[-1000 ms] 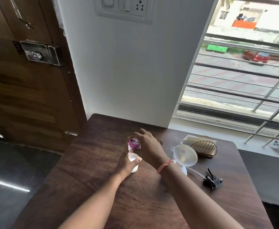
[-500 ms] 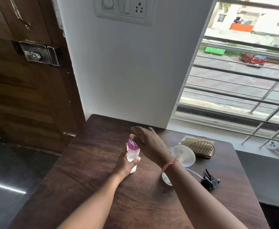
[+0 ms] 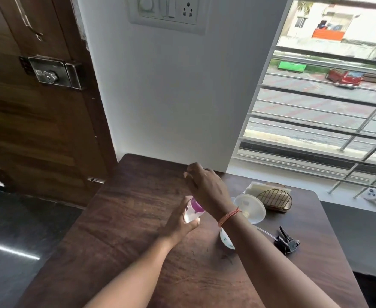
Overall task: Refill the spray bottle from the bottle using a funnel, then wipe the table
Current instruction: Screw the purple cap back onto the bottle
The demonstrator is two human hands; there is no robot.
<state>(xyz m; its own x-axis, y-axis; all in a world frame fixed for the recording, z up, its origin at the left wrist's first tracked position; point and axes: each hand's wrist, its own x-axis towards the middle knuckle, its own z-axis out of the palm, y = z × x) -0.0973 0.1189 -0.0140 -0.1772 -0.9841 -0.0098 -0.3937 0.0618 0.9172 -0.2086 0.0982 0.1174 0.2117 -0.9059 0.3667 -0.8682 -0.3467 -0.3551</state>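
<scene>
My left hand (image 3: 178, 225) grips a small clear bottle (image 3: 190, 215) with a purple cap (image 3: 197, 206), tilted a little over the dark wooden table (image 3: 127, 218). Just above and beyond the cap hovers my right hand (image 3: 207, 187), fingers loosely spread, with nothing visible in it. To the right, a clear funnel (image 3: 250, 207) sits in the neck of the white spray bottle (image 3: 226, 238), which my right forearm mostly hides. The black spray head (image 3: 287, 241) with its thin tube lies on the table further right.
A gold wire holder (image 3: 275, 200) with white napkins (image 3: 255, 188) stands at the back right of the table. A white wall is behind the table, a barred window to the right, a wooden door to the left. The table's right edge borders a grey surface (image 3: 360, 236).
My right hand has come off the purple cap and risen up and away from it. The bottle has tilted slightly in my left hand. The view has shifted a little.
</scene>
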